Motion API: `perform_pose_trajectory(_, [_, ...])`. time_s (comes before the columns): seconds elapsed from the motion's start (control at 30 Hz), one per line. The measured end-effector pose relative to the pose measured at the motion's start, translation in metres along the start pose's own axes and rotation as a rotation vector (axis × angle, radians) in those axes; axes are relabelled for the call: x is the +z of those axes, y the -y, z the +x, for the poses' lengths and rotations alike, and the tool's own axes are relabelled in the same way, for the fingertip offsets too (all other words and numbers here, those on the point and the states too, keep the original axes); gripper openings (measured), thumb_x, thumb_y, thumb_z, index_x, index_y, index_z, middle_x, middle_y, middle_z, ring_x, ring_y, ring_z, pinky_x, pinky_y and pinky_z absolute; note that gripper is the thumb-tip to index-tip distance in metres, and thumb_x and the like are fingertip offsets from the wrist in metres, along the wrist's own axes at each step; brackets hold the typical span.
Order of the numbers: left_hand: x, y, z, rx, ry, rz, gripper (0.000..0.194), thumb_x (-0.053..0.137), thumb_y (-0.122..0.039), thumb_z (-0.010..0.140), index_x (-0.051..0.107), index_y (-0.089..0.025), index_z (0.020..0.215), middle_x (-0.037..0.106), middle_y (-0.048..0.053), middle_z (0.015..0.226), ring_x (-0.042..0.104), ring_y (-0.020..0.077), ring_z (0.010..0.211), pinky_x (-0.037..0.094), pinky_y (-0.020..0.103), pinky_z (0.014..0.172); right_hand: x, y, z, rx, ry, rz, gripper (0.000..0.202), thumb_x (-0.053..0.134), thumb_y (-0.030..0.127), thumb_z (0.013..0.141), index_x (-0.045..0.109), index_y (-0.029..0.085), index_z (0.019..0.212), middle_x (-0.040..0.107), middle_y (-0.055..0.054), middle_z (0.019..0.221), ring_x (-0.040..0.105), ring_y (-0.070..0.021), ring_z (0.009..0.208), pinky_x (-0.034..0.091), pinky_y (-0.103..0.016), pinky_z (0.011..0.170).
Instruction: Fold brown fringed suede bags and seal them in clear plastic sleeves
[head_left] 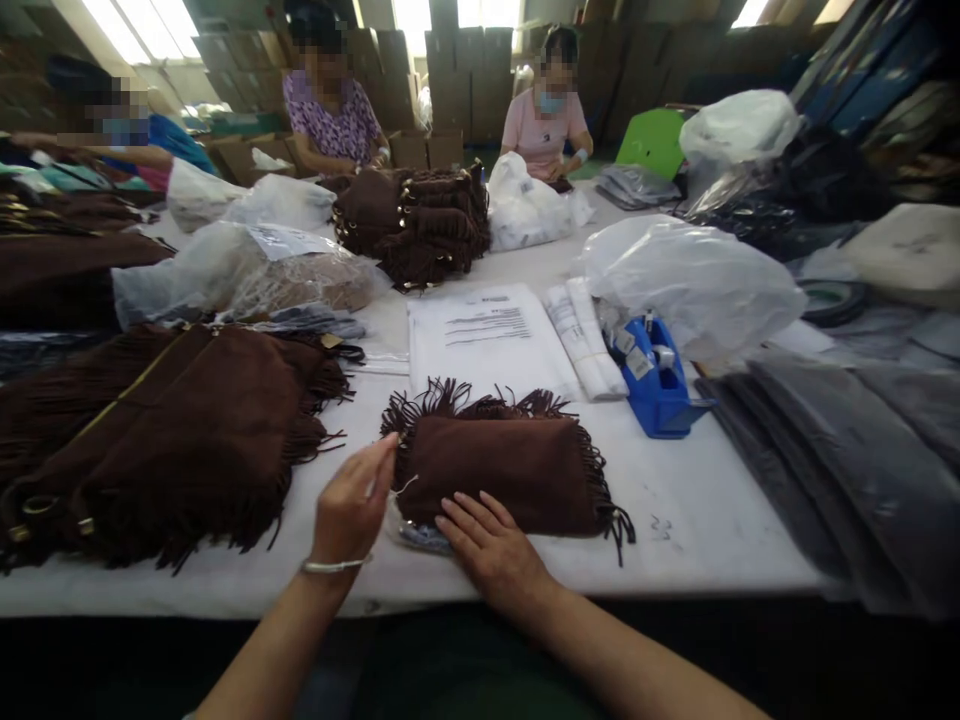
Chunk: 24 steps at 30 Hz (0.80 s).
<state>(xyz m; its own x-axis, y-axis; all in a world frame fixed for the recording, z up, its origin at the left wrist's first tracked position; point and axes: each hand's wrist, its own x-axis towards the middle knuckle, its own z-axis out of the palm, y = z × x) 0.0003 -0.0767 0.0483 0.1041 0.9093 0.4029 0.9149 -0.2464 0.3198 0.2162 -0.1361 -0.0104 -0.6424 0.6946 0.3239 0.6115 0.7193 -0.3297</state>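
A dark brown fringed bag (pixel 495 465) lies flat on the white table in front of me, its fringe spreading at the back and both sides. At its left edge, my left hand (pixel 352 510) has its fingers drawn together, the tips pinching near the upper left corner. My right hand (pixel 491 550) rests palm down across the bag's front edge with fingers stretched out. A clear plastic bag with something grey inside (pixel 424 537) pokes out from under the bag's front left, partly hidden by my right hand.
More brown fringed bags (pixel 180 430) are piled at left, others (pixel 409 220) farther back. Behind mine lie printed plastic bags (pixel 487 340) and a blue tape dispenser (pixel 660 380). Grey sleeves (pixel 832 460) are stacked at right. Several people work across the table.
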Motion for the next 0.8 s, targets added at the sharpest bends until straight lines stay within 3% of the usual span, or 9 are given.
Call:
perform_pose_trajectory(0.07, [0.014,-0.024,-0.005,0.371,0.073,-0.066,0.037,0.041,-0.025,0.094,0.049,-0.016,0.129,0.055,0.010,0.130,0.049,0.0215,0.122,0.041,0.038,0.102,-0.006,0.000,-0.003,0.018,-0.016,0.028,0.040,0.038,0.021,0.096,0.041,0.018,0.136,0.042,-0.005,0.142,0.032,-0.0216,0.133,0.022,-0.044,0.114])
perform_pose_trajectory(0.1, [0.020,-0.032,-0.008,0.491,0.138,-0.058,0.040,0.042,-0.025,0.094,0.043,-0.015,0.133,0.050,0.011,0.135,0.045,0.0226,0.126,0.041,0.040,0.103,-0.011,-0.001,-0.009,0.028,-0.023,0.044,0.040,0.039,0.022,0.095,0.042,0.018,0.135,0.044,-0.005,0.140,0.032,-0.0215,0.133,0.022,-0.044,0.114])
perform_pose_trajectory(0.27, [0.021,-0.044,-0.025,0.762,0.329,0.049,0.061,0.049,-0.033,0.090,0.025,-0.012,0.142,0.033,0.013,0.146,0.029,0.0263,0.135,0.037,0.044,0.107,-0.039,-0.005,-0.070,0.091,-0.084,0.176,0.045,0.047,0.016,0.091,0.041,0.018,0.135,0.044,-0.008,0.140,0.028,-0.0233,0.135,0.028,-0.046,0.110])
perform_pose_trajectory(0.43, [0.035,-0.066,-0.029,0.807,0.397,0.076,0.061,0.047,-0.025,0.086,0.027,-0.011,0.142,0.027,0.013,0.148,0.025,0.0269,0.136,0.037,0.043,0.107,-0.053,0.001,-0.121,0.441,-0.345,0.482,0.038,0.042,0.009,0.091,0.051,0.026,0.125,0.058,-0.005,0.123,0.050,-0.0176,0.117,0.043,-0.037,0.100])
perform_pose_trajectory(0.53, [0.057,-0.090,-0.024,0.762,0.357,0.094,0.058,0.049,-0.029,0.087,0.034,-0.007,0.138,0.029,0.018,0.147,0.027,0.0294,0.135,0.039,0.046,0.105,-0.058,0.001,-0.121,0.606,-0.408,0.614,0.033,0.043,0.012,0.092,0.057,0.026,0.118,0.063,-0.003,0.112,0.056,-0.0160,0.107,0.046,-0.032,0.095])
perform_pose_trajectory(0.63, [0.074,-0.101,-0.016,0.732,0.327,0.086,0.050,0.045,-0.031,0.091,0.040,-0.007,0.134,0.035,0.020,0.143,0.032,0.0303,0.132,0.041,0.047,0.102,-0.063,-0.003,-0.113,0.688,-0.424,0.662,0.029,0.046,0.015,0.091,0.061,0.025,0.113,0.065,-0.003,0.106,0.059,-0.0160,0.100,0.047,-0.031,0.093])
perform_pose_trajectory(0.8, [0.069,-0.094,-0.005,0.751,0.395,-0.018,0.054,0.043,-0.039,0.092,0.035,-0.013,0.138,0.034,0.017,0.145,0.030,0.0285,0.134,0.039,0.048,0.104,-0.069,-0.006,-0.111,0.792,-0.479,0.762,0.025,0.050,0.019,0.089,0.064,0.024,0.110,0.066,-0.004,0.106,0.060,-0.0175,0.100,0.047,-0.032,0.092])
